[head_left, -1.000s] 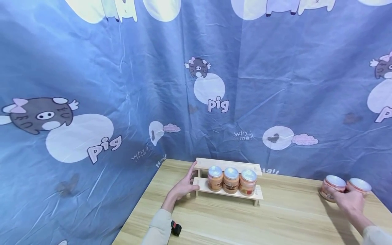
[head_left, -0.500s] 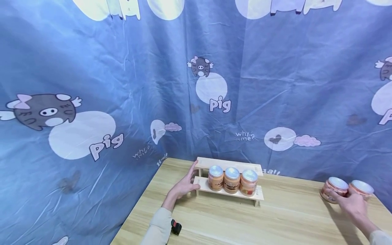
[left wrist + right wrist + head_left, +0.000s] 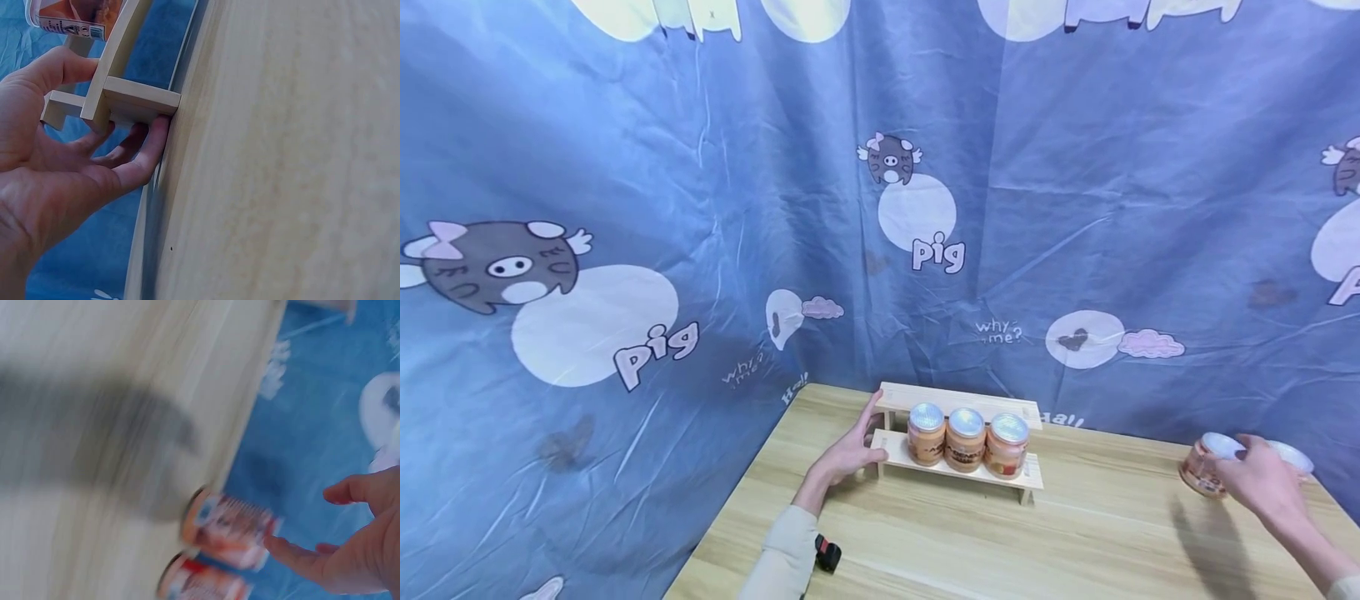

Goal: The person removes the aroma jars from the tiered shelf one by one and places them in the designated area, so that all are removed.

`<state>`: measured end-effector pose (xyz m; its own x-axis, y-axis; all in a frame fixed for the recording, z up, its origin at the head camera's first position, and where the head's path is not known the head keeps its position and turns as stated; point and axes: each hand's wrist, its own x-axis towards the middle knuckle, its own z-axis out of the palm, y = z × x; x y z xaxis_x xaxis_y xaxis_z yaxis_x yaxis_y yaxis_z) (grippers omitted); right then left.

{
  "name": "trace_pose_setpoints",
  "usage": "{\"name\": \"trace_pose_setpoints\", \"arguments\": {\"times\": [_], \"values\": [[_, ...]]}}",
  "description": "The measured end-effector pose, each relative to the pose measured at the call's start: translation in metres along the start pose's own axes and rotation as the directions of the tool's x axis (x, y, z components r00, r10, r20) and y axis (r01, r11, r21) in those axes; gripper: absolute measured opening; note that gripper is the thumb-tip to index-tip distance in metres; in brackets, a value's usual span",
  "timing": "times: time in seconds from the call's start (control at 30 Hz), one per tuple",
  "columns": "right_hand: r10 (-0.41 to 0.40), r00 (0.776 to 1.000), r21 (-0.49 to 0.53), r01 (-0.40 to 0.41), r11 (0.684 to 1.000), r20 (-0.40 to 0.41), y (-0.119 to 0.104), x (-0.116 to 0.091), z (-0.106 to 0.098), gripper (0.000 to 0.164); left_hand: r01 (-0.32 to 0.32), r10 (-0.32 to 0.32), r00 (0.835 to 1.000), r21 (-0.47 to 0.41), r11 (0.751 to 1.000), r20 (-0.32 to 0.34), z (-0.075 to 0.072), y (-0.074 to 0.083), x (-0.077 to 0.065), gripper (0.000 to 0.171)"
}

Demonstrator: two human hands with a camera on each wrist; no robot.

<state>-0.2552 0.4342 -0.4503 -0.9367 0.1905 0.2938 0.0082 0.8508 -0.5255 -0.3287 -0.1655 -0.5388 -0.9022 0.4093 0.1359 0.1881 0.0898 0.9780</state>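
Observation:
A two-tier wooden rack stands at the back of the table, carrying three orange-brown jars with silvery lids on its lower step. My left hand grips the rack's left end; in the left wrist view the thumb lies on the step and the fingers curl under a wooden leg. Far right, my right hand is at lid height over two more jars, one on its left and one mostly hidden behind it. Its thumb and fingers are spread apart, a fingertip right at one jar's lid end.
A blue cloth with pig prints hangs behind and along the left side of the wooden table. A small black and red device is by the left sleeve.
My right hand has loosened from around the left of the two far jars and risen to its lid, its shadow shifting left. The left hand keeps its place on the rack.

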Motion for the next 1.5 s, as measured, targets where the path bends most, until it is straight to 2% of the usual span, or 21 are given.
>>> {"name": "trace_pose_setpoints", "arguments": {"times": [0.07, 0.2, 0.4, 0.53, 0.63, 0.73, 0.93, 1.1, 1.27, 1.5], "values": [[-0.021, 1.0, 0.038, 0.02, 0.999, 0.02, -0.018, -0.005, 0.002, 0.069, 0.0, 0.0, 1.0, 0.0, 1.0, 0.002, -0.002, 0.001, 0.0, 0.121], [-0.116, 0.993, 0.107, 0.112, 0.988, 0.033, -0.052, -0.016, 0.011, 0.056, 0.0, 0.0, 1.0, 0.0, 1.0, -0.002, -0.004, 0.002, -0.001, 0.121], [-0.21, 0.974, 0.257, 0.182, 0.949, 0.084, -0.097, -0.035, 0.034, 0.043, -0.003, 0.003, 1.0, -0.005, 1.0, -0.005, -0.002, 0.001, 0.001, 0.12], [-0.223, 0.969, 0.393, 0.163, 0.905, 0.11, -0.12, -0.048, 0.052, 0.041, 0.006, -0.006, 1.0, -0.012, 1.0, 0.009, 0.0, 0.0, 0.0, 0.12], [-0.207, 0.97, 0.513, 0.114, 0.851, 0.128, -0.134, -0.056, 0.068, 0.043, 0.004, -0.004, 1.0, -0.008, 1.0, 0.008, 0.001, 0.0, -0.001, 0.12], [-0.179, 0.974, 0.57, 0.071, 0.818, 0.136, -0.148, -0.062, 0.085, 0.049, 0.002, -0.002, 1.0, 0.008, 1.0, 0.004, 0.0, -0.002, 0.0, 0.12], [-0.108, 0.985, 0.523, 0.022, 0.852, 0.134, -0.173, -0.065, 0.114, 0.077, -0.011, 0.011, 1.0, 0.03, 0.999, 0.006, 0.0, -0.004, 0.001, 0.119], [-0.094, 0.983, 0.471, 0.01, 0.882, 0.156, -0.187, -0.067, 0.132, 0.094, 0.003, -0.002, 1.0, 0.018, 1.0, -0.008, 0.002, -0.003, 0.0, 0.12], [-0.109, 0.988, 0.488, 0.042, 0.872, 0.111, -0.197, -0.068, 0.146, 0.092, 0.017, -0.017, 1.0, 0.003, 1.0, -0.012, 0.0, -0.005, -0.001, 0.121], [-0.1, 0.995, 0.466, 0.091, 0.88, -0.005, -0.2, -0.071, 0.155, 0.08, 0.008, -0.008, 1.0, 0.002, 1.0, 0.016, 0.0, 0.0, -0.003, 0.119]]}}
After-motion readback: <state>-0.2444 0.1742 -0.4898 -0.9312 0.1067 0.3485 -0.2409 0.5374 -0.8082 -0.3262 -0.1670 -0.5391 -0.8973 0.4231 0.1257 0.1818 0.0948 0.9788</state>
